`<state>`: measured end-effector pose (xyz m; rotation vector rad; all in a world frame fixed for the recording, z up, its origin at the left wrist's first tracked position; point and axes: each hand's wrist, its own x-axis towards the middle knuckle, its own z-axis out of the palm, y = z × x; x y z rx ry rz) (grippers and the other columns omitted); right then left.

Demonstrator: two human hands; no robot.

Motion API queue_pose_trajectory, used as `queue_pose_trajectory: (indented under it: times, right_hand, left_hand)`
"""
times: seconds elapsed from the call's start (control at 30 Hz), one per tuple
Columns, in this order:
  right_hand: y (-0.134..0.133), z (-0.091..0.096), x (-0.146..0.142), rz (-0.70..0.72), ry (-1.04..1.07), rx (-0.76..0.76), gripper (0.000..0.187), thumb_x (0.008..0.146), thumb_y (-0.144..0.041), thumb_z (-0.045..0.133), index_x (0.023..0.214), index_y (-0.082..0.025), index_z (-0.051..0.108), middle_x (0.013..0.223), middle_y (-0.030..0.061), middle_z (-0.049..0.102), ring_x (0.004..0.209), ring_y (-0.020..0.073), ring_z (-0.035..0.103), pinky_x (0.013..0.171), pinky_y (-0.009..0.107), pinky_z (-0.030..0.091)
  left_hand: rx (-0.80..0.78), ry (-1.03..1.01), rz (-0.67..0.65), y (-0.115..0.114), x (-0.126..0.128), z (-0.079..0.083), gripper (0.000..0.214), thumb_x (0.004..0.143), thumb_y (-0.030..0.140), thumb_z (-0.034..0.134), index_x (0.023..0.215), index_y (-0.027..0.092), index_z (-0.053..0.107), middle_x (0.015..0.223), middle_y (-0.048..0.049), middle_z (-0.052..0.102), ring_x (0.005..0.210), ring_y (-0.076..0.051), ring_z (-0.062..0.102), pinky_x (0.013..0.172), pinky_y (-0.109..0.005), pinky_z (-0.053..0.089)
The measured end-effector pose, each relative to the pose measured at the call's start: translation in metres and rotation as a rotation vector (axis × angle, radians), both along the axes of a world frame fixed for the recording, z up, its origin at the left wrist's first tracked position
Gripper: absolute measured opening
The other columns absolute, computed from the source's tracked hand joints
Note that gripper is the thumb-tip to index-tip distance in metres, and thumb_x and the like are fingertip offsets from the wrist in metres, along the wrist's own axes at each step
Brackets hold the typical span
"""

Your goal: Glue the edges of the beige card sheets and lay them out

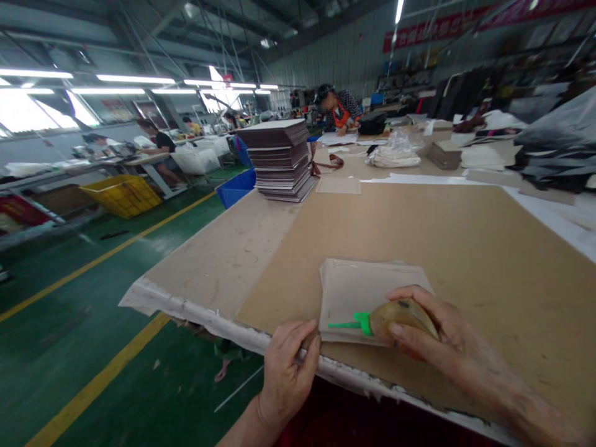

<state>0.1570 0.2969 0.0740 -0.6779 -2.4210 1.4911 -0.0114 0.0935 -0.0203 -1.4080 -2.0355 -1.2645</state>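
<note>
My right hand (442, 341) is wrapped round a yellowish glue bottle (400, 315) with a green nozzle (351, 323) pointing left over a small stack of grey card sheets (363, 288). That stack lies near the front edge of a big brown board (442, 248) on the table. My left hand (286, 360) rests at the table's front edge, fingers curled against the stack's near left corner, pinching or pressing it.
A tall stack of dark boards (282, 158) stands further back on the table. A co-worker in an orange apron (339, 112) works at the far end. Blue bin (236, 186) and yellow crate (121, 194) sit on the green floor to the left.
</note>
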Motion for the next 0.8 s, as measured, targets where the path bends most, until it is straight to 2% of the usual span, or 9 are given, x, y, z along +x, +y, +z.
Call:
queue_pose_trajectory:
  times: [0.13, 0.3, 0.43, 0.57, 0.73, 0.8]
  right_hand:
    - [0.005, 0.006, -0.018, 0.026, -0.064, 0.131, 0.033, 0.087, -0.050, 0.056, 0.109, -0.025, 0.056, 0.085, 0.0011, 0.065, 0.077, 0.0239, 0.061, 0.067, 0.033, 0.045]
    - [0.008, 0.006, -0.016, 0.110, -0.089, 0.124, 0.032, 0.089, -0.052, 0.053, 0.109, -0.026, 0.054, 0.084, -0.0004, 0.064, 0.076, 0.0227, 0.060, 0.065, 0.033, 0.043]
    - [0.012, 0.005, -0.015, 0.053, -0.097, 0.158, 0.036, 0.090, -0.057, 0.054, 0.111, -0.027, 0.054, 0.085, 0.0000, 0.065, 0.077, 0.0235, 0.061, 0.066, 0.033, 0.044]
    - [0.017, 0.004, -0.016, 0.118, -0.119, 0.133, 0.036, 0.091, -0.058, 0.054, 0.110, -0.027, 0.055, 0.083, -0.0009, 0.064, 0.074, 0.0222, 0.061, 0.064, 0.031, 0.044]
    - [0.019, 0.000, -0.017, 0.018, -0.033, 0.253, 0.035, 0.089, -0.056, 0.056, 0.109, -0.028, 0.059, 0.087, -0.0015, 0.065, 0.078, 0.0217, 0.061, 0.067, 0.031, 0.044]
    - [0.018, 0.000, -0.017, 0.061, -0.038, 0.246, 0.032, 0.090, -0.054, 0.056, 0.108, -0.028, 0.060, 0.087, -0.0019, 0.065, 0.078, 0.0208, 0.061, 0.066, 0.030, 0.044]
  left_hand:
    - [0.016, -0.035, -0.026, 0.002, -0.001, 0.001, 0.014, 0.089, 0.013, 0.063, 0.100, 0.020, 0.069, 0.088, -0.0040, 0.073, 0.082, -0.016, 0.068, 0.075, -0.029, 0.055]
    - [0.047, -0.065, -0.012, 0.005, 0.000, 0.000, 0.013, 0.087, 0.011, 0.066, 0.095, 0.020, 0.069, 0.085, -0.0020, 0.073, 0.080, -0.015, 0.067, 0.074, -0.029, 0.052]
    - [0.057, -0.073, -0.019, 0.005, 0.001, 0.000, 0.015, 0.086, 0.008, 0.065, 0.096, 0.020, 0.068, 0.085, -0.0017, 0.073, 0.079, -0.014, 0.067, 0.075, -0.029, 0.051]
    - [0.060, -0.073, -0.027, 0.005, 0.000, -0.003, 0.017, 0.086, 0.007, 0.064, 0.097, 0.020, 0.068, 0.086, -0.0021, 0.073, 0.080, -0.015, 0.066, 0.075, -0.029, 0.051]
    - [0.050, -0.075, -0.029, 0.005, -0.001, -0.005, 0.019, 0.086, 0.006, 0.064, 0.099, 0.020, 0.066, 0.087, -0.0027, 0.072, 0.081, -0.015, 0.066, 0.075, -0.030, 0.050]
    - [0.048, -0.071, -0.033, 0.005, -0.001, -0.005, 0.019, 0.086, 0.006, 0.064, 0.099, 0.020, 0.066, 0.087, -0.0028, 0.072, 0.081, -0.016, 0.065, 0.075, -0.030, 0.050]
